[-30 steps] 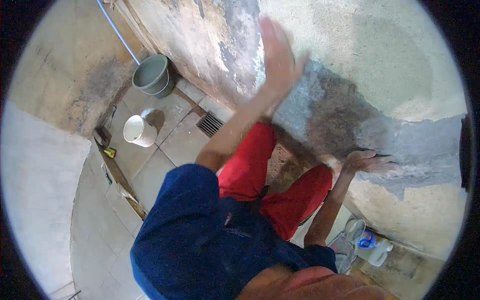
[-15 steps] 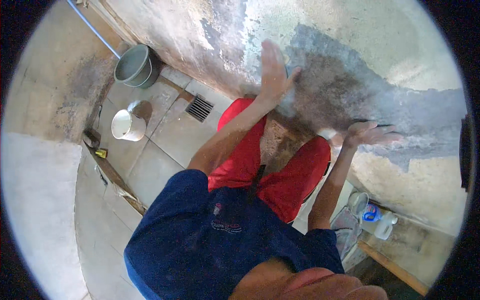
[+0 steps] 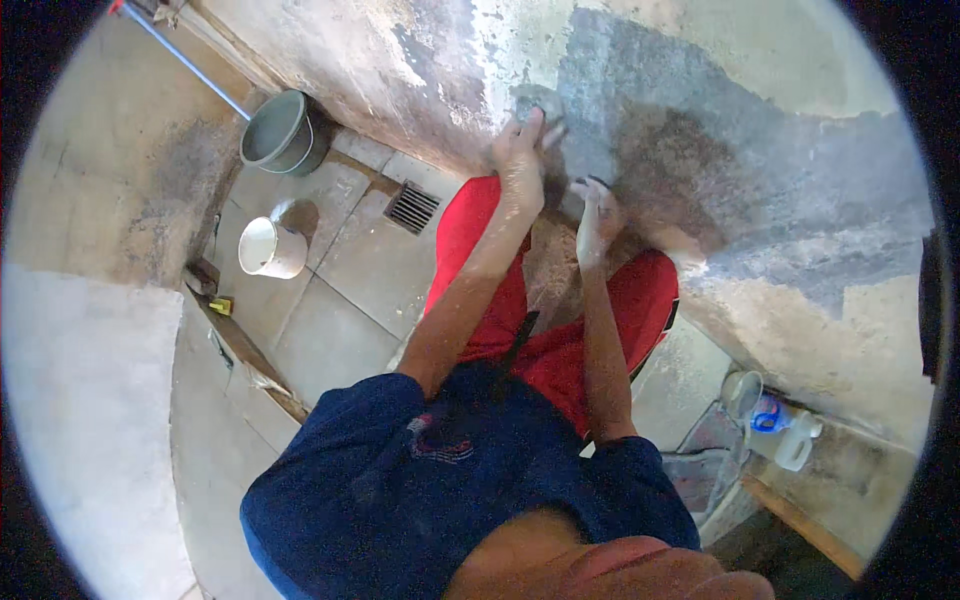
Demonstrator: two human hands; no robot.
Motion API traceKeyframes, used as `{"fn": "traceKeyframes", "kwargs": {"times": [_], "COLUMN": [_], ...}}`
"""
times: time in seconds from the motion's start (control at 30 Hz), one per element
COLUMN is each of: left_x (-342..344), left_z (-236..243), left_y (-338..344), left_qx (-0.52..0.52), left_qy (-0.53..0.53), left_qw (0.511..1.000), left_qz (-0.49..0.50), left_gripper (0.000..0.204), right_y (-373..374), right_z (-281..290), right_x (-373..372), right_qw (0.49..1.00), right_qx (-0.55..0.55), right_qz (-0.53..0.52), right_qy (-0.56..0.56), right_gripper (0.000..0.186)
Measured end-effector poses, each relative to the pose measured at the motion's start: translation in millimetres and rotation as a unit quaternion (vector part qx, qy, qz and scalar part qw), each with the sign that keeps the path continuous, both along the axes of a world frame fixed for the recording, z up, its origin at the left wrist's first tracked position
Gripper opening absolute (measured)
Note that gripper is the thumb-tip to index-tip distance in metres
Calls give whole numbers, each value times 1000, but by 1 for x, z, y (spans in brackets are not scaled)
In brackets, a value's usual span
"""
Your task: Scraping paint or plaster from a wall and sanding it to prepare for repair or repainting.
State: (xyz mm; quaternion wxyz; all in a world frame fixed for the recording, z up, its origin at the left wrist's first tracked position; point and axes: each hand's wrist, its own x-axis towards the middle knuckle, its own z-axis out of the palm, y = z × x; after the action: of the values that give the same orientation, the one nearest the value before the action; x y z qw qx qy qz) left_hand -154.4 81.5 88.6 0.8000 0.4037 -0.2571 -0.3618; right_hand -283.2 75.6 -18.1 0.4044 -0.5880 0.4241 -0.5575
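Note:
My left hand is raised before the patchy wall, its fingers apart and slightly bent, with nothing seen in it. Lower and to its right, my right hand is held up over the gap between my knees, fingers loosely bent and partly spread. A dark edge shows at its fingertips; it looks like shadow on the wall, and I make out no held thing. Pale dust coats both hands and wrists. Whether the fingertips touch the wall cannot be told. My red trousers show beneath my forearms.
A grey bucket stands at the far left by a blue pole. Nearer are a white pail and a floor drain. A yellow object lies by a raised edge. At right stand a blue-labelled container and a white jug.
My right hand has swung left from the wall at right to between my knees. My left hand has dropped slightly and moved left, its fingers more bent. The view has shifted a little.

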Motion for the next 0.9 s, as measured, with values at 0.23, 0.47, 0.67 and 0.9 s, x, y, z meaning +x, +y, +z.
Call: {"fn": "traceKeyframes", "kwargs": {"times": [0.23, 0.47, 0.67, 0.9], "left_x": [-4, -11, -7, 11], "left_z": [-70, -135, -218, -234], "left_y": [25, 7, 13, 8], "left_qx": [40, 166, 321, 239], "left_qy": [92, 110, -249, -471], "left_qw": [984, 945, 876, 823], "left_qz": [-148, -259, -260, -207], "left_gripper": [19, 27, 21, 25], "right_y": [-12, -11, -29, -8], "right_z": [16, -13, -70, -43], "right_x": [-9, -16, -22, 4], "right_qw": [869, 939, 976, 921], "right_qx": [257, 241, 120, 79], "right_qz": [268, 147, 96, 100], "right_qy": [-328, -197, 155, 369], "right_gripper": [56, 35, 27, 30]}}
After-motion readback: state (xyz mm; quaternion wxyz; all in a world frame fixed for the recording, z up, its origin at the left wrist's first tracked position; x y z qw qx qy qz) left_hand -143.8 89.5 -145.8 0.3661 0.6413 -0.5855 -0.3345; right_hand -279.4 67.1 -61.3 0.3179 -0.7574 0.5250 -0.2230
